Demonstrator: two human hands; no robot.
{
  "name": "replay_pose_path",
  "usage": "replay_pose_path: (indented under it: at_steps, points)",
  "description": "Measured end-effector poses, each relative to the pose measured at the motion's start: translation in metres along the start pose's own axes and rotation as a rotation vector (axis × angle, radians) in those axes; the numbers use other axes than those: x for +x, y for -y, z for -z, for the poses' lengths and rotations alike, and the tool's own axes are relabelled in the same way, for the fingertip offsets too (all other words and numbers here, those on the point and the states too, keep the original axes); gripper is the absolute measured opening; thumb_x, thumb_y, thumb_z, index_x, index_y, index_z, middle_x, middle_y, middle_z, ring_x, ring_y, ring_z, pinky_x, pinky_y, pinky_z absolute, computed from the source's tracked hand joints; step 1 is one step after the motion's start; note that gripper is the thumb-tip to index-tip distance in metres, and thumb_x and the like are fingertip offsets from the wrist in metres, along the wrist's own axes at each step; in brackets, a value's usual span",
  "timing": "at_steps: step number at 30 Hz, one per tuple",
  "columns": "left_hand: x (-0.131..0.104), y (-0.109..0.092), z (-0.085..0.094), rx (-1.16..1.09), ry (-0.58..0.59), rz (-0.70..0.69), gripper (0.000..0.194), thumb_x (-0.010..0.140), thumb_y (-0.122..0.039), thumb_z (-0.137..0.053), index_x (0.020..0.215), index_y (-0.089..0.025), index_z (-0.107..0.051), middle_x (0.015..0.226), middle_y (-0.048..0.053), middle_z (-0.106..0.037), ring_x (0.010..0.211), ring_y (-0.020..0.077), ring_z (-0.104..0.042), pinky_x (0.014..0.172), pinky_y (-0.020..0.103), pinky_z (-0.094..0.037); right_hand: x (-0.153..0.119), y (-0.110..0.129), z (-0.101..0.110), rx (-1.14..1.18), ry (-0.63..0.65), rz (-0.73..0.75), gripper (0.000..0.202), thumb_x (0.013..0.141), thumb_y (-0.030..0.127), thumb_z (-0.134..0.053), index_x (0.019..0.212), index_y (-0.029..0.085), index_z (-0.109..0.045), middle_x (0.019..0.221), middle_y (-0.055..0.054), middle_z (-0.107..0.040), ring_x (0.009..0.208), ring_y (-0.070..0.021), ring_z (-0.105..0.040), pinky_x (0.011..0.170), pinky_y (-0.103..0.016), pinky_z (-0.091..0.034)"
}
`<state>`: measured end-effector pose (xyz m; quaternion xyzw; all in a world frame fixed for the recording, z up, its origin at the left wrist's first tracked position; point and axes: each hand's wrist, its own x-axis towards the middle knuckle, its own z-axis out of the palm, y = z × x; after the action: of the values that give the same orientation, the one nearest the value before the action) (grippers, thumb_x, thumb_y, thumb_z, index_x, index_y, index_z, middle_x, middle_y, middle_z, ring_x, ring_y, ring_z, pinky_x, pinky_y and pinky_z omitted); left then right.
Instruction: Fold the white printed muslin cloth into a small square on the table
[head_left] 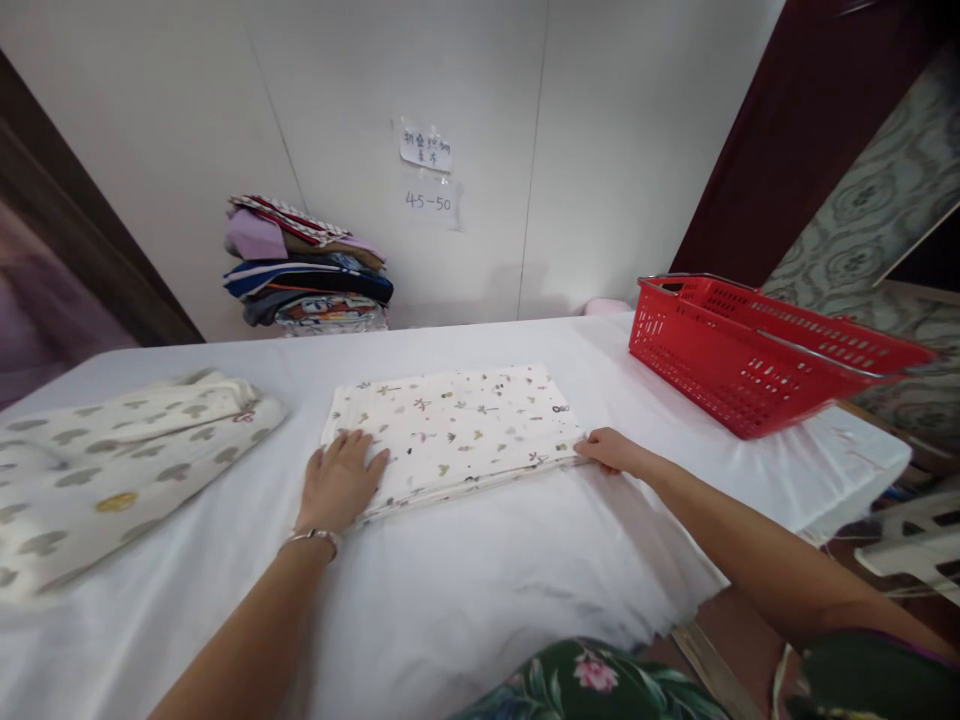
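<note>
A white cloth (457, 425) with small printed plants and figures lies folded into a layered rectangle on the white-covered table (480, 600). My left hand (339, 480) rests flat on its near left corner, fingers spread, a silver bracelet at the wrist. At the near right corner, my right hand (611, 450) pinches the folded edge between thumb and fingers. To the left lies a second cloth (135, 450), cream with grey heart shapes and one yellow one, loosely folded and apart from my hands.
A red perforated basket (720, 350) with metal handles stands at the table's right. Against the wall at the back left is a stack of folded fabrics (307, 265). Handwritten paper signs (426, 148) are taped to the wall. A white plastic stool (915, 540) stands below right.
</note>
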<state>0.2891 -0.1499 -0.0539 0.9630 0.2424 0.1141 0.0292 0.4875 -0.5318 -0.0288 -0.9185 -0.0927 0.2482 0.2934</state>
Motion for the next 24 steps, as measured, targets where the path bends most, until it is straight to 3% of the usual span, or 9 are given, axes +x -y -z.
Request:
replay_pose_path:
  at_steps: [7,10,13,15,18,21,24]
  points:
    - [-0.001,0.003,0.001,-0.033,0.005,-0.012,0.052,0.086,-0.045,-0.031,0.125,-0.016,-0.049,0.138,0.009,-0.042,0.132,0.0236,-0.026,0.107,0.044,-0.018,-0.006,-0.002,0.002,0.202,0.012,-0.042,0.03,0.075,0.039,-0.057,0.061,0.02,-0.037,0.043,0.008,-0.036,0.034,-0.0046,-0.031,0.036,-0.021,-0.016]
    - [0.001,0.003,0.009,-0.101,0.046,0.053,0.051,0.087,-0.047,-0.031,0.124,-0.018,-0.049,0.138,0.008,-0.042,0.132,0.0233,-0.028,0.106,0.046,-0.019,-0.007,-0.006,0.002,0.234,0.028,-0.048,0.031,0.072,0.037,-0.059,0.059,0.02,-0.037,0.043,0.008,-0.035,0.034,-0.005,-0.032,0.037,-0.021,-0.016]
    - [-0.001,-0.014,0.022,-0.129,0.018,0.097,0.051,0.087,-0.048,-0.031,0.122,-0.016,-0.052,0.133,0.01,-0.048,0.13,0.0264,-0.031,0.106,0.052,-0.016,-0.007,-0.008,0.002,0.253,0.038,-0.031,0.032,0.071,0.039,-0.06,0.058,0.02,-0.038,0.042,0.008,-0.036,0.034,-0.0052,-0.033,0.037,-0.021,-0.018]
    - [-0.009,-0.041,0.028,-0.13,-0.068,-0.034,0.05,0.088,-0.048,-0.033,0.121,-0.016,-0.053,0.131,0.01,-0.051,0.13,0.0267,-0.032,0.107,0.051,-0.013,-0.007,-0.009,0.001,0.252,0.049,-0.027,0.034,0.071,0.04,-0.06,0.057,0.02,-0.037,0.041,0.008,-0.036,0.033,-0.0051,-0.033,0.037,-0.021,-0.02]
    - [-0.027,-0.102,0.029,-0.248,-0.064,-0.34,0.043,0.09,-0.043,-0.034,0.12,-0.019,-0.053,0.13,0.006,-0.052,0.124,0.0223,-0.039,0.107,0.045,-0.02,-0.008,-0.009,0.002,0.232,0.084,-0.023,0.035,0.07,0.042,-0.062,0.056,0.019,-0.039,0.041,0.007,-0.038,0.033,-0.0052,-0.035,0.037,-0.021,-0.02]
    - [-0.041,-0.167,0.02,-0.33,-0.076,-0.657,0.033,0.089,-0.033,-0.044,0.117,-0.02,-0.053,0.127,0.006,-0.052,0.118,0.0214,-0.042,0.101,0.043,-0.028,-0.009,-0.007,0.005,0.206,0.122,-0.002,0.035,0.068,0.042,-0.065,0.057,0.018,-0.042,0.041,0.006,-0.042,0.033,-0.0055,-0.037,0.036,-0.02,-0.02]
    - [-0.043,-0.216,0.008,-0.284,-0.079,-0.867,0.019,0.085,-0.022,-0.05,0.103,-0.018,-0.055,0.112,0.006,-0.058,0.101,0.0199,-0.048,0.086,0.036,-0.037,-0.006,-0.007,0.009,0.203,0.169,0.007,0.035,0.067,0.044,-0.066,0.058,0.017,-0.045,0.042,0.006,-0.044,0.033,-0.0058,-0.038,0.035,-0.02,-0.02]
